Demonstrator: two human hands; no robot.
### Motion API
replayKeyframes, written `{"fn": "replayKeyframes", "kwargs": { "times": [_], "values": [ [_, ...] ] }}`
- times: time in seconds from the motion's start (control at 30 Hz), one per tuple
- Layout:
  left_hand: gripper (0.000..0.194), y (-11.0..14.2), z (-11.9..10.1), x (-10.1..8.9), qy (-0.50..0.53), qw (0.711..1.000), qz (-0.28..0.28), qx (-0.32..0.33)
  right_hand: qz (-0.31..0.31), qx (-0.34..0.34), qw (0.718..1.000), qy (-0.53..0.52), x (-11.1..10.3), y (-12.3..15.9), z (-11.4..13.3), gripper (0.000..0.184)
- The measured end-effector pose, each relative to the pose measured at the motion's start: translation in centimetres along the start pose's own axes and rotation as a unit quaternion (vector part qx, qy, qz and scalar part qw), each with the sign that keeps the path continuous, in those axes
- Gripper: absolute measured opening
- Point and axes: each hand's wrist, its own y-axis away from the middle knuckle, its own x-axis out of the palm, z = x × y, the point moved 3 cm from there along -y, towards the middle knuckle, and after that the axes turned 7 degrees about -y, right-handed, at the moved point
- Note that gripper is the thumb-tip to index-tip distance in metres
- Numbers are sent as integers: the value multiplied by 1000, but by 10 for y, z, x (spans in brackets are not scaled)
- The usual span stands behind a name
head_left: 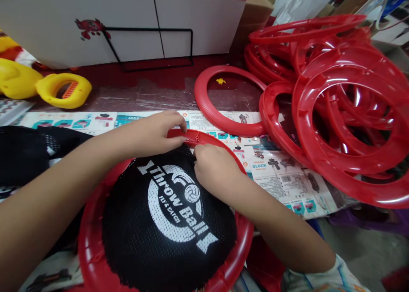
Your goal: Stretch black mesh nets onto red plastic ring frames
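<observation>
Black mesh cloth [171, 217] lies across a red ring [90, 241] at the near edge of our worktop [128, 90]; our right hand [214, 166] pinches the cloth's far margin, our left hand [158, 134], thumb and forefinger apart, touches the ring.

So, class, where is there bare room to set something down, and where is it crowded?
Bare tabletop shows between the yellow handle and the lone red ring. The printed sheet is uncovered between right forearm and ring heap. That heap crowds the right; black fabric crowds the left.
</observation>
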Motion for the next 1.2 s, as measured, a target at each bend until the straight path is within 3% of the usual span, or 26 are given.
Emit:
{"fn": "replayKeyframes", "kwargs": {
  "times": [0.17, 0.33, 0.43, 0.57, 0.7, 0.9, 1.2],
  "values": [
    [28, -9, 3, 10, 94, 995, 38, 25, -19, 6, 998, -53, -15, 3, -7, 20],
    [23, -7, 13, 17, 164, 986, -5, 12, -82, -29, 982, -166, -21, 0, -16, 14],
    [19, -9, 16, 19, 196, 980, -16, -12, -81, -19, 967, -242, -19, -3, -22, 7],
    [19, -9, 14, 18, 206, 978, -35, -29, -94, -55, 947, -302, -20, -6, -24, 16],
    [22, -8, 10, 16, 200, 978, -44, -45, -114, -109, 963, -216, -23, -5, -21, 27],
    [22, -7, 7, 16, 176, 980, -58, -70, -109, -131, 983, -66, -17, -10, -21, 31],
    [21, -10, 7, 18, 86, 986, -102, -99, -145, -132, 981, -9, -7, -17, -23, 31]
  ]
}}
